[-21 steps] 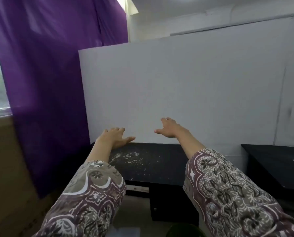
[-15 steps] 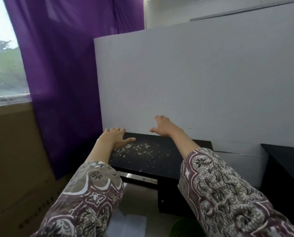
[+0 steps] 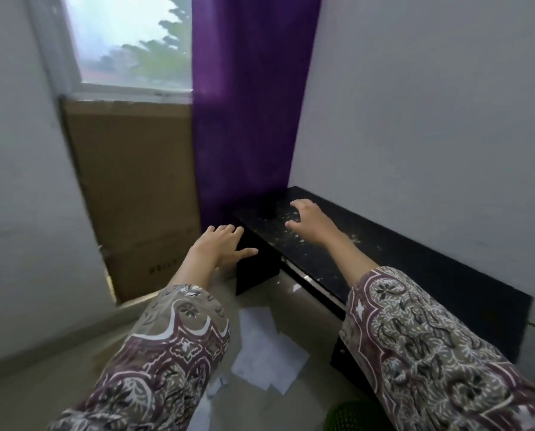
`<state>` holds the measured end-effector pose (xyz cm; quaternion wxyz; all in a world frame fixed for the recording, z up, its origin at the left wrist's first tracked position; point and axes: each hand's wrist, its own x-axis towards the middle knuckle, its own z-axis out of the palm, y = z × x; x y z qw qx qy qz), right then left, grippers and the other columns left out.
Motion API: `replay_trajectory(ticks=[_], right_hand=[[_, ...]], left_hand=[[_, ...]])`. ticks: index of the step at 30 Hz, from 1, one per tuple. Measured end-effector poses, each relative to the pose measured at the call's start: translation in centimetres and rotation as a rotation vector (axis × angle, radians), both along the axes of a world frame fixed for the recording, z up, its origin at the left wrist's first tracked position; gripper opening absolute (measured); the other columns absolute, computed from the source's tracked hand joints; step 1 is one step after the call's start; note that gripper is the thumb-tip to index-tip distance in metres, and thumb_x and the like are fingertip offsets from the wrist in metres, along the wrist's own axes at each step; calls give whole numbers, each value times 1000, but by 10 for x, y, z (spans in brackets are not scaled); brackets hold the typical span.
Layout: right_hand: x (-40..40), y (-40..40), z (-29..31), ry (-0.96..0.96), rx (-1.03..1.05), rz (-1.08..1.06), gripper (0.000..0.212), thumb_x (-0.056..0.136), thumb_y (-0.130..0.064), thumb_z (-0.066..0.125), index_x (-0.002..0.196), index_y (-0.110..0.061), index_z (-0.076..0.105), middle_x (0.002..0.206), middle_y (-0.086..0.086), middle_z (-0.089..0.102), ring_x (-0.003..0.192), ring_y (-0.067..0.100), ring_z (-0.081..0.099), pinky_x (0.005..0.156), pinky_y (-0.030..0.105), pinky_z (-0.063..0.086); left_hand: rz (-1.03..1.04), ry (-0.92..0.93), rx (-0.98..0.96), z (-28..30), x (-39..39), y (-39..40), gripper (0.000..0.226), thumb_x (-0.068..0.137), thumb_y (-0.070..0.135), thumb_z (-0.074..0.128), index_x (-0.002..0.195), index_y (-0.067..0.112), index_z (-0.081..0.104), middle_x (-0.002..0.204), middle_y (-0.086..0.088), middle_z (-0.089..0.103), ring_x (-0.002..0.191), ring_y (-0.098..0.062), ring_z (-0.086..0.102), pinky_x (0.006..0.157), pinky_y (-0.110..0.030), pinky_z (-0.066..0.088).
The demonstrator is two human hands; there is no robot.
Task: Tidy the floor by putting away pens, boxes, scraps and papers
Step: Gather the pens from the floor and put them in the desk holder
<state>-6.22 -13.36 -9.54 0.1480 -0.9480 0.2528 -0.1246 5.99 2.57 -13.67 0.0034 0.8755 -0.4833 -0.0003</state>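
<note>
White sheets of paper (image 3: 264, 353) lie scattered on the floor below my arms, beside the low black table (image 3: 431, 275). Small white scraps (image 3: 294, 234) are strewn over the table's left end. My left hand (image 3: 219, 247) hovers off the table's left corner, fingers spread, holding nothing. Over the scraps on the tabletop my right hand (image 3: 309, 222) is held with curled, separated fingers, also empty. Patterned sleeves cover both forearms.
A tall brown cardboard box (image 3: 135, 197) leans against the wall under the window. A purple curtain (image 3: 247, 119) hangs behind the table's left end. A white board (image 3: 431, 119) stands behind the table. A green round object (image 3: 350, 418) shows at the bottom edge.
The view has swung left and down, bringing the window, cardboard box and floor papers into sight. Both hands stay outstretched and empty; the left now sits off the table's corner.
</note>
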Motion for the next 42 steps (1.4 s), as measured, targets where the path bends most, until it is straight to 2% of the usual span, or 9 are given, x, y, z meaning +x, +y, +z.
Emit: replay_trajectory(ticks=[3, 9, 18, 26, 30, 35, 42], right_hand=[[17, 10, -23, -3, 36, 126, 53, 92, -24, 52, 139, -9, 34, 146, 10, 34, 134, 26, 34, 107, 44, 37], [39, 54, -75, 41, 111, 317, 49, 92, -22, 52, 138, -10, 37, 146, 8, 36, 131, 26, 37, 105, 45, 39], [56, 145, -162, 122, 206, 499, 46, 90, -20, 55, 134, -12, 44, 140, 8, 42, 128, 25, 41, 105, 41, 38], [55, 246, -260, 296, 281, 650, 46, 91, -21, 55, 134, -10, 43, 142, 9, 40, 130, 25, 39, 107, 41, 37], [57, 297, -317, 407, 255, 746, 48, 92, -21, 52, 137, -11, 39, 145, 8, 38, 131, 24, 38, 104, 38, 37], [64, 343, -401, 502, 217, 884, 46, 92, -21, 52, 135, -10, 41, 143, 8, 41, 132, 24, 36, 104, 38, 37], [66, 380, -572, 622, 189, 1036, 48, 94, -26, 48, 139, -11, 37, 147, 7, 35, 135, 24, 33, 106, 37, 33]], left_hand=[[99, 27, 25, -22, 0, 23, 64, 90, 62, 33, 127, 10, 41, 138, -11, 45, 128, -28, 42, 104, -42, 31], [254, 65, 82, -71, -4, 89, 71, 90, 62, 31, 137, 9, 33, 143, -13, 39, 129, -31, 41, 105, -43, 31], [375, 141, 165, -143, -25, 221, 71, 91, 59, 33, 142, 10, 26, 145, -13, 37, 131, -27, 39, 105, -42, 31], [569, 318, 225, -218, -66, 344, 68, 92, 57, 30, 141, 9, 27, 146, -12, 35, 129, -28, 41, 106, -43, 32], [686, 420, 230, -274, -95, 390, 66, 93, 56, 29, 141, 10, 26, 146, -9, 36, 130, -24, 40, 109, -42, 29], [829, 501, 206, -358, -123, 434, 61, 93, 55, 31, 137, 13, 31, 143, -7, 41, 125, -24, 45, 101, -37, 35], [1001, 580, 191, -523, -146, 447, 57, 96, 48, 31, 141, 13, 27, 146, -7, 36, 130, -24, 39, 104, -38, 34]])
